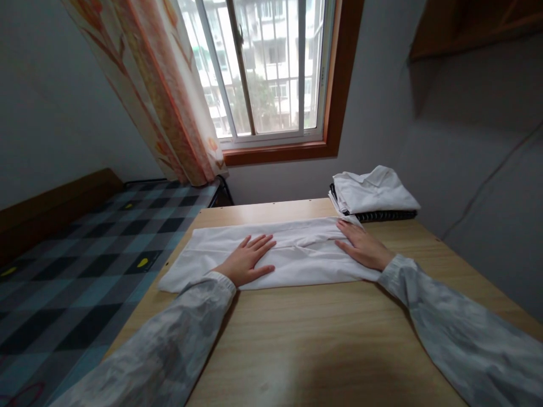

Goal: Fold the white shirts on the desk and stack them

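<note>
A white garment [297, 265], folded into a long strip, lies across the wooden table [297, 339]. Its exact kind is hidden by the folding. My left hand [248, 261] rests flat on its middle-left part with the fingers stretched out. Near the right end, my right hand [362, 244] lies flat on the cloth, its fingers pointing up and to the left. Small creases run through the fabric between the two hands. Neither hand grips anything.
A stack of folded clothes [373, 192], white on top with a black patterned piece beneath, sits at the table's back right. To the left is a bed with a checked cover [106, 243]. A curtain [169, 102] hangs beside the window [271, 73]; a wooden shelf [475, 28] is upper right.
</note>
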A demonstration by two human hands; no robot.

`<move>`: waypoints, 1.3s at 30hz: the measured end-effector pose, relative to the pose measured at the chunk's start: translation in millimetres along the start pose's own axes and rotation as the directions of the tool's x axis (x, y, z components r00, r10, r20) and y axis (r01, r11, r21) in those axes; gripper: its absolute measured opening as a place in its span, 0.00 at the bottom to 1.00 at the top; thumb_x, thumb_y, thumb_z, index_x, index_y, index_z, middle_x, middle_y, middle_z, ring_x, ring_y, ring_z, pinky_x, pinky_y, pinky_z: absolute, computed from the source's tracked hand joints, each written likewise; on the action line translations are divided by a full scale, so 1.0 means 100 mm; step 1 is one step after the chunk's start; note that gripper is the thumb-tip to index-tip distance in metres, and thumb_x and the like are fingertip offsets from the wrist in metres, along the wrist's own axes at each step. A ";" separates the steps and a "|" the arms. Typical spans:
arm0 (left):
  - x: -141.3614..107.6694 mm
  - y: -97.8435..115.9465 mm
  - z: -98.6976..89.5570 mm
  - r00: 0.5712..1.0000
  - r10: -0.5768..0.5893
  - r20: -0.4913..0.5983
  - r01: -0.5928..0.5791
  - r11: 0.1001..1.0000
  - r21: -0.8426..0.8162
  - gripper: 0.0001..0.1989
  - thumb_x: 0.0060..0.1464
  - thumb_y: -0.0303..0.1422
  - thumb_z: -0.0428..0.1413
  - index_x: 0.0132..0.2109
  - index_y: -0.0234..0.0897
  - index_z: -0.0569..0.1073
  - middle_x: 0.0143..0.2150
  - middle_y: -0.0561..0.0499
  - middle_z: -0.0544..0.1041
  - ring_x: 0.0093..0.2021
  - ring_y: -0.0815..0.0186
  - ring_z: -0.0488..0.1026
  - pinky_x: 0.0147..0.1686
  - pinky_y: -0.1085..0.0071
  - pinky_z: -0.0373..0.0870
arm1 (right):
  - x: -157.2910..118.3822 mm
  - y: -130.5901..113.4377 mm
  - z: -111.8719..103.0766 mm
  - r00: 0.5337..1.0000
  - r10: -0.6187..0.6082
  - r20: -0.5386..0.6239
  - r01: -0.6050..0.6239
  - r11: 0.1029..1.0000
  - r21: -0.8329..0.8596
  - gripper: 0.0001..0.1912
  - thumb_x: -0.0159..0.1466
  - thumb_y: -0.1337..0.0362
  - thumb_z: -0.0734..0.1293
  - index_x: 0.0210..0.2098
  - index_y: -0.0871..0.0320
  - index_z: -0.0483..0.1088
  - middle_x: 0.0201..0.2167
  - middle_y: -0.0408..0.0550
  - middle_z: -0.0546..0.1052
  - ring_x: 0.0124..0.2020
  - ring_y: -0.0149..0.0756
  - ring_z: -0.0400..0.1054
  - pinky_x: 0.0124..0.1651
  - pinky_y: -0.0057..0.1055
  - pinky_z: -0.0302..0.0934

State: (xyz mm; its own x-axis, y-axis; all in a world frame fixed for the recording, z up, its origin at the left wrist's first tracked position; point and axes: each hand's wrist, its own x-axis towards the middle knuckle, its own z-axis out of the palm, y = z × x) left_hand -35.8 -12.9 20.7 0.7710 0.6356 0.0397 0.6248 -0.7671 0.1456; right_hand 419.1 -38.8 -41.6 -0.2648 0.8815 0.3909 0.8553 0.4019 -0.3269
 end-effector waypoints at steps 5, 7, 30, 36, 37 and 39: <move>-0.04 0.04 -0.02 1.000 -0.003 0.012 0.003 1.000 -0.007 0.43 0.73 0.63 0.49 0.84 0.50 0.55 0.86 0.44 0.54 0.84 0.45 0.52 0.81 0.38 0.43 | -0.05 0.12 -0.06 0.921 0.248 -0.300 -0.247 0.968 0.044 0.27 0.74 0.46 0.64 0.59 0.61 0.76 0.57 0.69 0.80 0.61 0.62 0.74 0.68 0.56 0.66; -0.07 0.05 -0.03 1.000 0.007 0.016 -0.007 1.000 -0.010 0.43 0.73 0.63 0.50 0.84 0.51 0.55 0.85 0.44 0.54 0.84 0.45 0.52 0.81 0.38 0.43 | 0.00 0.20 -0.09 0.863 0.417 -0.285 -0.394 0.909 0.138 0.28 0.71 0.43 0.66 0.56 0.60 0.77 0.53 0.68 0.82 0.55 0.60 0.76 0.61 0.51 0.69; -0.17 0.05 -0.04 0.999 0.046 0.026 -0.046 0.999 -0.016 0.43 0.72 0.61 0.53 0.85 0.53 0.53 0.85 0.43 0.55 0.84 0.44 0.54 0.82 0.38 0.44 | 0.04 0.36 -0.39 0.796 0.472 -0.378 -0.380 0.877 0.295 0.13 0.66 0.54 0.69 0.42 0.55 0.79 0.43 0.57 0.85 0.45 0.51 0.77 0.52 0.44 0.71; -0.17 0.04 -0.05 0.998 0.056 0.003 -0.056 0.998 -0.012 0.43 0.72 0.60 0.54 0.85 0.54 0.53 0.85 0.44 0.56 0.84 0.44 0.55 0.82 0.39 0.44 | 0.02 0.10 -0.43 0.970 0.083 -0.228 -0.060 0.993 0.104 0.13 0.72 0.57 0.66 0.49 0.53 0.82 0.51 0.56 0.83 0.55 0.54 0.74 0.64 0.49 0.67; -0.17 0.04 -0.05 0.999 0.053 0.007 -0.053 0.999 -0.011 0.43 0.72 0.60 0.53 0.85 0.53 0.53 0.85 0.43 0.56 0.84 0.44 0.55 0.82 0.39 0.44 | 0.01 0.11 -0.40 0.978 0.093 -0.189 -0.079 0.994 0.082 0.13 0.72 0.57 0.67 0.47 0.53 0.83 0.51 0.56 0.83 0.54 0.53 0.74 0.63 0.48 0.67; -0.17 0.04 -0.05 0.999 0.048 0.013 -0.048 0.999 -0.011 0.43 0.72 0.60 0.53 0.85 0.53 0.53 0.85 0.43 0.55 0.84 0.45 0.54 0.82 0.39 0.44 | -0.01 0.16 -0.32 0.979 0.132 -0.154 -0.128 0.991 0.039 0.14 0.72 0.55 0.67 0.44 0.53 0.83 0.49 0.55 0.83 0.52 0.53 0.74 0.61 0.48 0.67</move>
State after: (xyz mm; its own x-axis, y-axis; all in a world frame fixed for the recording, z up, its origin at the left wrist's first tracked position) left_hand -47.2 -26.1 25.8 0.8018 0.5967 0.0338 0.5857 -0.7958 0.1539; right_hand 447.6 -40.8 -19.9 -0.0778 0.8783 0.4717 0.8639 0.2955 -0.4078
